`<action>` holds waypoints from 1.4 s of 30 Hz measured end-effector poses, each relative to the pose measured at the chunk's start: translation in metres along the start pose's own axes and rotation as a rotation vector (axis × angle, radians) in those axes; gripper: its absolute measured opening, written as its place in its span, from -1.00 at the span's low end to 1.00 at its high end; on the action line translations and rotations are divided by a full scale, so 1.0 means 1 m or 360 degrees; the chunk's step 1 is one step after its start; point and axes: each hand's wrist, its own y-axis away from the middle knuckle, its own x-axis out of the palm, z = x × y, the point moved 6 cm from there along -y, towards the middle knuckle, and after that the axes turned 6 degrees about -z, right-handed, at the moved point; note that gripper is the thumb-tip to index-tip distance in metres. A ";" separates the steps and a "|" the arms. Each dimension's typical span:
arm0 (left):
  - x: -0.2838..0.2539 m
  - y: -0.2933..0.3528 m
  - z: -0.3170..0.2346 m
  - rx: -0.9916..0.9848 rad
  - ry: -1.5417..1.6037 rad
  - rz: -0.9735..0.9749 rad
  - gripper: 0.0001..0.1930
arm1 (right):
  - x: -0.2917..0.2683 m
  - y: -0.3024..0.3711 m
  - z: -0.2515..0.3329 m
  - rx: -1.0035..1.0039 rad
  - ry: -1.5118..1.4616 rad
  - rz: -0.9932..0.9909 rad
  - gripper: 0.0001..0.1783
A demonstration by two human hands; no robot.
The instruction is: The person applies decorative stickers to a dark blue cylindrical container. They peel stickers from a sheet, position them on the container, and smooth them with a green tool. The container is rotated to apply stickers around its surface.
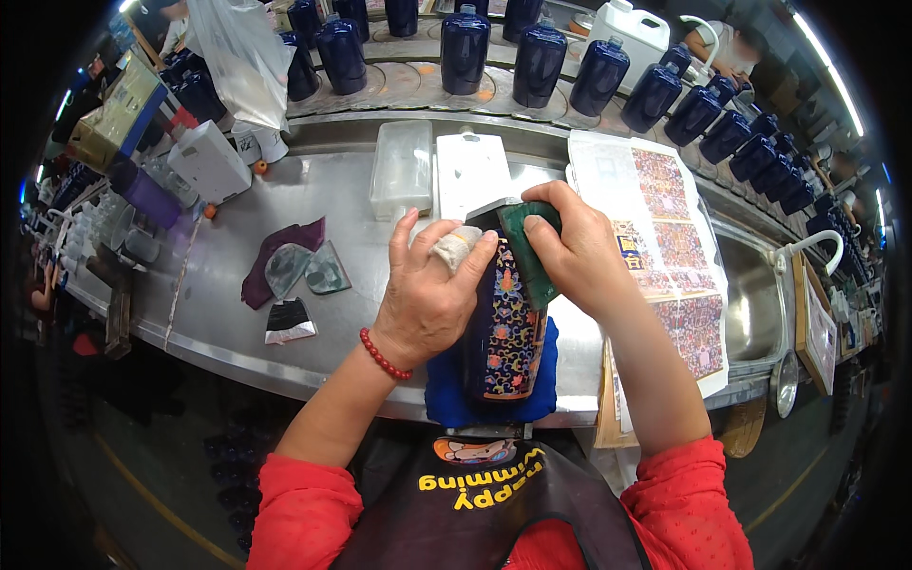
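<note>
A dark blue bottle (478, 356) with a colourful floral decal (509, 328) lies on a blue cloth (446, 389) at the table's front edge. My left hand (432, 299) steadies the bottle from its left side, thumb against the upper part. White wrapping (456, 249) covers one of its fingers. Closed around a flat green scraper (528, 256), my right hand (579, 242) presses it on the upper right of the decal. The scraper and both hands hide the bottle's far end.
Decal sheets (665, 247) lie to the right, beside a metal sink (746, 294). A clear plastic box (401, 171) and a white container (472, 171) stand behind the hands. Scraper pieces and purple cloth (275, 271) lie left. Blue bottles (464, 57) line a conveyor beyond.
</note>
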 end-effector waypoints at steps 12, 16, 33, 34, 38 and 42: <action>-0.002 -0.002 0.001 -0.0045 0.0083 -0.0027 -0.40 | -0.016 0.031 -0.042 0.0291 -0.0506 -0.0191 -0.67; -0.001 -0.004 -0.004 0.0018 0.0034 -0.0014 -0.44 | -0.014 0.034 -0.044 0.0304 -0.0554 -0.0208 -0.67; -0.002 -0.001 0.003 -0.0028 0.0018 -0.0075 -0.45 | -0.017 0.037 -0.042 0.0231 -0.0519 -0.0249 -0.68; -0.001 0.000 0.003 -0.0018 0.0021 -0.0066 -0.45 | -0.016 0.037 -0.042 0.0219 -0.0519 -0.0254 -0.68; 0.000 0.002 0.003 -0.0052 0.0030 -0.0039 -0.43 | -0.014 0.039 -0.044 0.0155 -0.0552 -0.0275 -0.67; -0.004 0.003 0.004 -0.0088 0.0087 -0.0099 -0.40 | -0.020 0.035 -0.036 0.0053 -0.0377 -0.0336 -0.69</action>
